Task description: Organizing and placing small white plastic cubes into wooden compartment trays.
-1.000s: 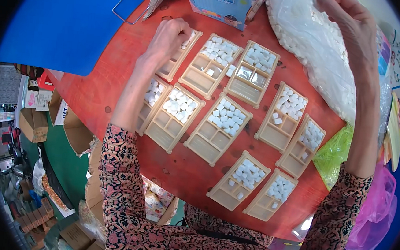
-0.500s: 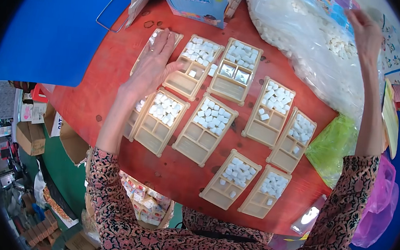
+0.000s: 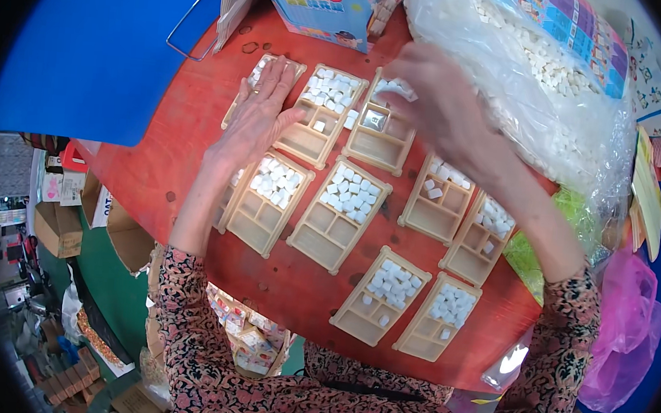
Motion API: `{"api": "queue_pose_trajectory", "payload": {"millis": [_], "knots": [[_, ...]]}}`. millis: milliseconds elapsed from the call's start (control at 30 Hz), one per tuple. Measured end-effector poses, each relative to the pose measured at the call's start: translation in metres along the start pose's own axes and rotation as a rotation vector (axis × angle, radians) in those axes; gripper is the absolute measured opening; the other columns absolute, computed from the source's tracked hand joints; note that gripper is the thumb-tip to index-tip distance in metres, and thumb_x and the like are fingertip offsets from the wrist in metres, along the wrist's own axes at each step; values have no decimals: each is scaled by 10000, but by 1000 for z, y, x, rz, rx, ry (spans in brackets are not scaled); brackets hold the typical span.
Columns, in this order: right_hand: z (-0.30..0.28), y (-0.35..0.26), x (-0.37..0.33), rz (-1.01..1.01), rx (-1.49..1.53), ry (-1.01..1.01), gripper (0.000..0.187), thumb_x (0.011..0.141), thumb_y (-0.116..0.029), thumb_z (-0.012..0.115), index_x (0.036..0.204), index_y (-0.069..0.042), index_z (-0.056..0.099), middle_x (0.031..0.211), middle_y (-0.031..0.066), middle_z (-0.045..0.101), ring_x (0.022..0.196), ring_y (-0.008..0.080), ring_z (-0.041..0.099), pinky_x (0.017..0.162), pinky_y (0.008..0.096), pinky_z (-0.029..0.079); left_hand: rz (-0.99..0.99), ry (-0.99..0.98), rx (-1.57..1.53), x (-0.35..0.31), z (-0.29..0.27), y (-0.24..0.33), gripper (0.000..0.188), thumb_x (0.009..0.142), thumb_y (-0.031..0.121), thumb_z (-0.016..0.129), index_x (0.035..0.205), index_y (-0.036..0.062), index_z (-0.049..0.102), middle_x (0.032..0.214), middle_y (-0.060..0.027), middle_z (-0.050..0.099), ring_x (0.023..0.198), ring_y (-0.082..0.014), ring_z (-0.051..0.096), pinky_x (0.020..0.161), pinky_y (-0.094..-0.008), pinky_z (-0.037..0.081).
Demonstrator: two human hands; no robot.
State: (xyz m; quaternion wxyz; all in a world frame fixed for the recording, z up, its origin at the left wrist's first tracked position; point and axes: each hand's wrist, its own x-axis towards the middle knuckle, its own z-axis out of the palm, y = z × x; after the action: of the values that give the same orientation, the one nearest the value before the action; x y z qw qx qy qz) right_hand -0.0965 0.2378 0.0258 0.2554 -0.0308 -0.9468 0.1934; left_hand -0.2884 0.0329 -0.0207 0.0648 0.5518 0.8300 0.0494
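My left hand (image 3: 260,115) lies flat with its fingers stretched over the far-left beige tray (image 3: 229,117), covering much of it. My right hand (image 3: 444,95), smeared by motion, hangs over the third tray (image 3: 381,150) of the back row. Whether its fingers hold anything cannot be made out. That tray has small white marshmallow-like pieces (image 3: 396,87), partly hidden, and a shiny silvery packet (image 3: 374,119) in a small compartment. Between the hands is another tray (image 3: 302,144) with white pieces (image 3: 332,88) in its large compartment and one in a small compartment.
Several similar filled trays (image 3: 316,240) spread nearer me and to the right on the red table (image 3: 198,118). A big clear bag of white pieces (image 3: 526,90) lies back right, a blue printed sheet (image 3: 577,36) on it. A blue box (image 3: 323,8) stands behind.
My right hand has swung left and nearer, from above the bag to the third back tray. My left hand stays on the far-left tray.
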Motion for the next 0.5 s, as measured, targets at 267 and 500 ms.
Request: {"api": "queue_pose_trajectory", "payload": {"millis": [267, 500], "knots": [[61, -29, -2, 22, -126, -145, 108, 651, -40, 684, 752, -19, 651, 864, 128, 630, 908, 303, 538, 790, 415, 437, -3, -8, 8, 3, -4, 3, 737, 956, 437, 440, 1506, 67, 119, 1570, -149, 91, 1453, -275, 93, 1165, -509, 81], [69, -36, 1, 29, -137, -186, 71, 658, -9, 631, 728, -16, 636, 826, 140, 633, 878, 317, 565, 772, 421, 445, 2, 15, -81, 2, -2, -3, 730, 953, 452, 438, 1500, 62, 153, 1569, -146, 106, 1452, -275, 97, 1164, -512, 81]]}}
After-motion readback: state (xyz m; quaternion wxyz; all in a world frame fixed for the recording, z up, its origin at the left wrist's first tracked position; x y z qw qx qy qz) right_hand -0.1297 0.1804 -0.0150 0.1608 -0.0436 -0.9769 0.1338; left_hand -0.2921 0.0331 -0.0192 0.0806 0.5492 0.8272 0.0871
